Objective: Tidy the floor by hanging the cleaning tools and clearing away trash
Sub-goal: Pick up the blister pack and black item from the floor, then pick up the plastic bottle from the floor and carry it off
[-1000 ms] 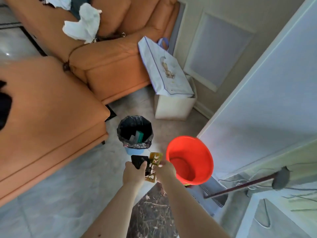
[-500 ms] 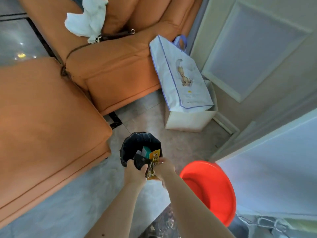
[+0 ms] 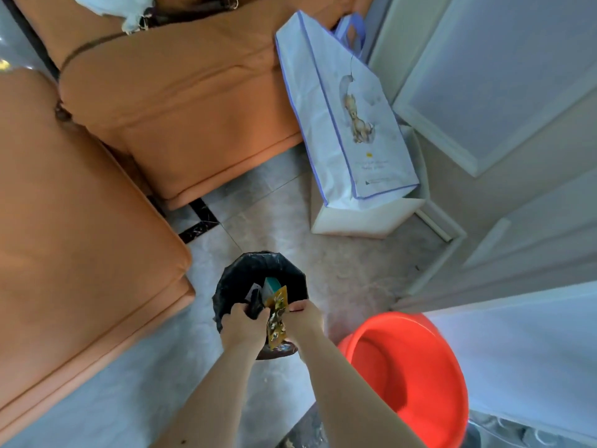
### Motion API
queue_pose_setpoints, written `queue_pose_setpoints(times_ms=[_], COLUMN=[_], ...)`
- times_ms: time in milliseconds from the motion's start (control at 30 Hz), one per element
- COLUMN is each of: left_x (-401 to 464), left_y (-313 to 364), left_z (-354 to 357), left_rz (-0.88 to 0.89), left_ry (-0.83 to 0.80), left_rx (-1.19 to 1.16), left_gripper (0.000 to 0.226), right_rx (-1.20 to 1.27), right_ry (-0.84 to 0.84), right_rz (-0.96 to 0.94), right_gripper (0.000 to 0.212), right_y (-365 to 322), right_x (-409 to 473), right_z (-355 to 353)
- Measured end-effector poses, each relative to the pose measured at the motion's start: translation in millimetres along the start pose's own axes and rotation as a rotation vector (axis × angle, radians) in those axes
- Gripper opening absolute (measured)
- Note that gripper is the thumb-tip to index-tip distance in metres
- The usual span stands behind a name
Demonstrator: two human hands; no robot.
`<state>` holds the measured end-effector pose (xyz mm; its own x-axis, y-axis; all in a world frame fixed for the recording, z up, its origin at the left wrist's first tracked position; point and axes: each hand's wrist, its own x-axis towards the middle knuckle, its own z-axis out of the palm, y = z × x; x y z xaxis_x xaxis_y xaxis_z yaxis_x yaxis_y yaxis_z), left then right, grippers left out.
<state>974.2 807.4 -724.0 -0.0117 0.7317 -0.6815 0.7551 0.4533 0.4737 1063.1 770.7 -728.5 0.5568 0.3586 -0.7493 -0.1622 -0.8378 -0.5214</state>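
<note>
A small bin lined with a black bag (image 3: 239, 279) stands on the floor in front of me, with a teal box inside. Both my hands hover over its near rim. My left hand (image 3: 243, 324) grips a dark black wrapper (image 3: 256, 305). My right hand (image 3: 305, 320) pinches a crumpled yellow-gold snack wrapper (image 3: 277, 313), which hangs between the two hands, its top end over the bin's mouth.
An orange sofa (image 3: 80, 221) fills the left and top. A white and purple shopping bag (image 3: 349, 124) leans on a white box (image 3: 365, 218). A red basin (image 3: 410, 373) sits on the floor at my right, by white door panels (image 3: 517, 350).
I have stepped closer to the bin, and both hands have carried the wrappers from short of it to over its rim. The red basin has shifted to the lower right of the view.
</note>
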Motion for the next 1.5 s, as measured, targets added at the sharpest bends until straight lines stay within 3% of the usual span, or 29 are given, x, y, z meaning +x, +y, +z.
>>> queue_pose_setpoints(times_ms=[167,333,767,1033,1133,1200,1333,1500], left_x=[35.3,50.7,26.0,-44.4,-79.5,-108.8,-168.1,-255.3], left_y=[1.6,13.0,66.9,63.9,54.1,40.5,0.2,-71.9], left_z=[-2.9,-12.1,4.6,49.8,70.5,83.5,95.3,92.5], left_rz=[0.027,0.064,0.32,0.483,0.565,0.614,0.697,0.868], left_ry=[-0.109,-0.172,-0.336,-0.505,-0.525,-0.558,-0.629,-0.737], left_rx=[0.005,0.057,0.306,0.449,0.53,0.561,0.59,0.708], left_gripper=[0.048,0.044,0.04,0.038,0.027,0.014,0.032,0.012], right_rx=[-0.116,-0.103,0.198,0.382,0.472,0.548,0.618,0.762], right_ry=[-0.056,-0.014,0.173,0.293,0.368,0.426,0.532,0.639], right_rz=[0.032,0.085,0.132,0.204,0.265,0.296,0.316,0.349], right_gripper=[0.042,0.038,0.031,0.028,0.03,0.032,0.028,0.014], right_y=[-5.6,-17.2,-17.3,52.5,86.1,114.4,168.7,248.0], right_x=[23.1,27.5,-3.7,-54.8,-83.3,-107.1,-162.7,-263.2], right_z=[17.6,15.1,-29.4,-83.3,-98.8,-108.6,-116.9,-104.7])
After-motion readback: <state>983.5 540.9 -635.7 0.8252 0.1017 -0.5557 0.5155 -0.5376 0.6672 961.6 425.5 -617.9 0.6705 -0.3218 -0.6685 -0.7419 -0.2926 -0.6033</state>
